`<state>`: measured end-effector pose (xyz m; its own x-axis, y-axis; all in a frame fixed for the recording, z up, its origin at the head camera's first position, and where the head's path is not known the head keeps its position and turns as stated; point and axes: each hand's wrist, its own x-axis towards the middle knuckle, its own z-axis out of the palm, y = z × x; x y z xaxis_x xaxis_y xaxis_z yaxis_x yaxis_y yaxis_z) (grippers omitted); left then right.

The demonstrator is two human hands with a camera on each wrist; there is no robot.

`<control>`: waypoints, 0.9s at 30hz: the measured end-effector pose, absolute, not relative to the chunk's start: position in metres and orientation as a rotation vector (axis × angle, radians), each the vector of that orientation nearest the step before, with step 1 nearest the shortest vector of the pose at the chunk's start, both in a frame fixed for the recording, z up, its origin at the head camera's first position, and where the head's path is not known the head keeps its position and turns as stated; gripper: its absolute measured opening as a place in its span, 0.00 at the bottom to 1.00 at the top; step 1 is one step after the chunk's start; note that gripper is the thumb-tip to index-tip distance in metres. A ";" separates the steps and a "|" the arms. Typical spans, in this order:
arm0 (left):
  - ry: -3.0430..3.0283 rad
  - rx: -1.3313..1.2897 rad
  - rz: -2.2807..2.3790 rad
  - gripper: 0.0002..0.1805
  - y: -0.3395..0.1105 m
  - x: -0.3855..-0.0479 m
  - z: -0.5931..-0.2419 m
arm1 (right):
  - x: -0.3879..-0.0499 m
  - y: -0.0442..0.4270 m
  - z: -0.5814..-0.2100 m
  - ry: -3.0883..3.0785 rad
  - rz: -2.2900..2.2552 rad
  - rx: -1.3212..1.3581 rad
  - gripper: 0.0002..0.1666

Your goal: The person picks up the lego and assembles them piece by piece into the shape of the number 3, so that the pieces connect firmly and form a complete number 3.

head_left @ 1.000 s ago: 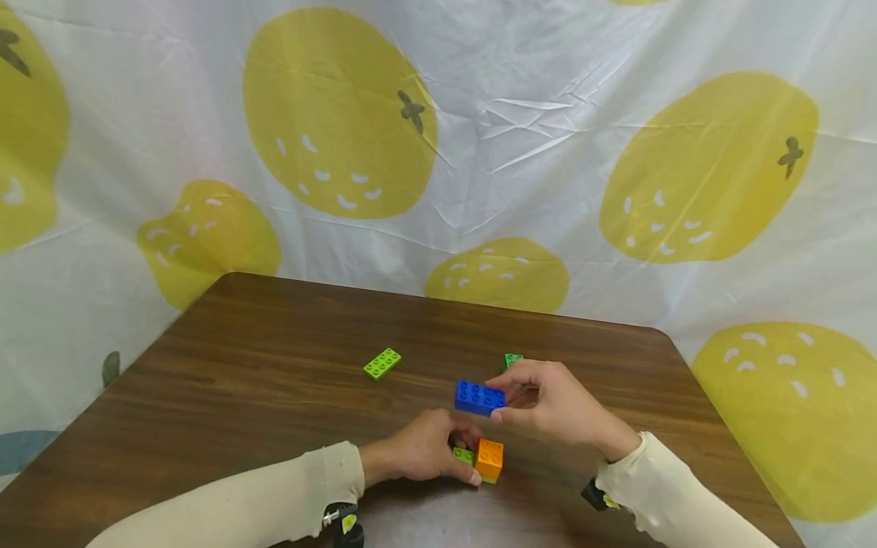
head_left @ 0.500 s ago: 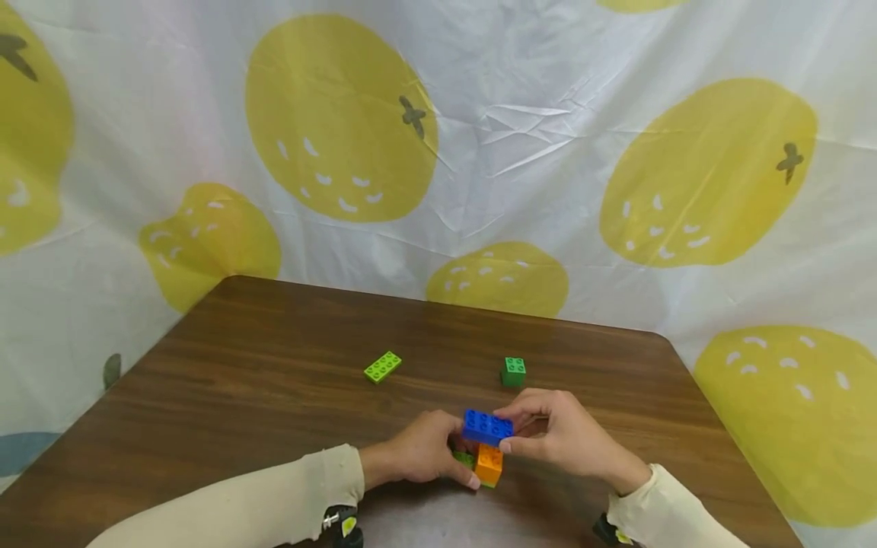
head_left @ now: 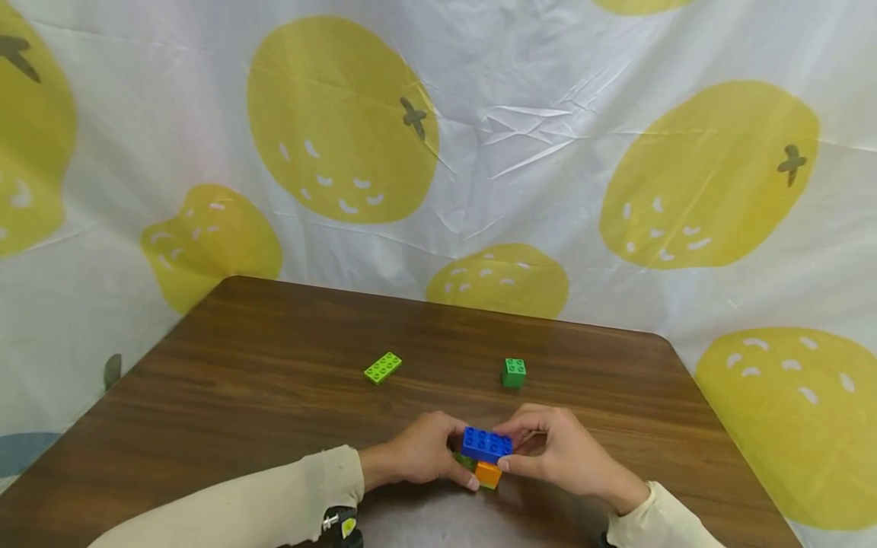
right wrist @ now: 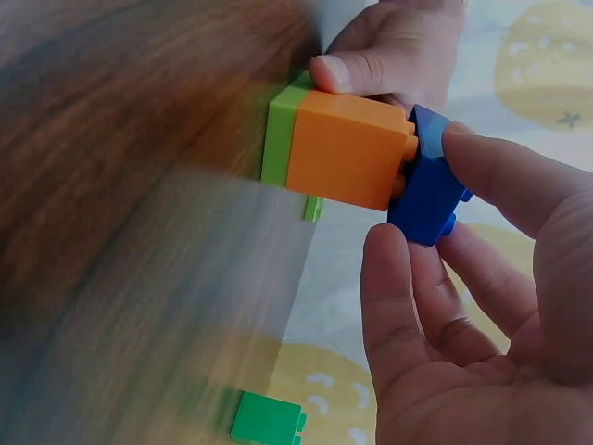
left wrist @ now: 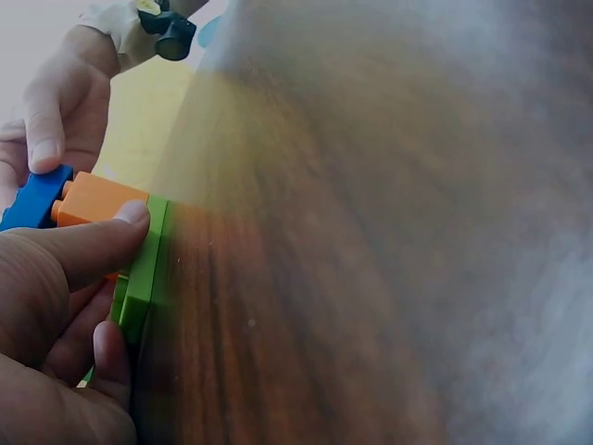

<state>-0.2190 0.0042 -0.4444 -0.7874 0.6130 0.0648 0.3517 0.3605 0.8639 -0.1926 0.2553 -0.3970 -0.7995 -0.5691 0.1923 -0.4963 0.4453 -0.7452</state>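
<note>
Pinching a blue rectangular plastic brick [head_left: 488, 445] between thumb and fingers, the right hand [head_left: 565, 449] holds it tilted, just over an orange cube-shaped plastic block [right wrist: 343, 144]. The left hand [head_left: 423, 449] grips the lower part, its thumb at the border between the orange block and the light-green flat plastic plate [right wrist: 281, 139] under it. Studs show between blue and orange, so the brick is not seated; whether one edge already touches, I cannot tell.

From here, I judge, the brick could sit crooked or catch the wrong studs, because it is tilted. It is also longer than the orange block's top, so a push on its overhanging part could tip the small stack or loosen the orange block. The left fingers are close below, and might get in the way or slip from the thin plate.

Counting outward: one blue brick, one orange block and one visible plate are at the hands. Farther on the brown wood-grain worktop [head_left: 274, 365] lie one more light-green plastic plate with eight studs [head_left: 383, 367] and one darker green cube-like plastic block with four studs [head_left: 514, 373], well apart from each other. This makes five pieces, and two hands.
</note>
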 end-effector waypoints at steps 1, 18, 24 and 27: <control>2.360 0.858 1.393 0.18 0.004 -0.219 -0.444 | -0.193 0.255 -0.397 2.597 -1.295 -0.961 0.20; 2.335 0.861 1.397 0.20 0.005 -0.220 -0.447 | -0.187 0.253 -0.407 2.585 -1.349 -0.968 0.20; 2.323 0.873 1.424 0.19 0.003 -0.220 -0.447 | -0.188 0.248 -0.403 2.628 -1.287 -1.000 0.19; 2.321 0.879 1.430 0.19 0.003 -0.221 -0.446 | -0.189 0.246 -0.400 2.635 -1.279 -1.011 0.20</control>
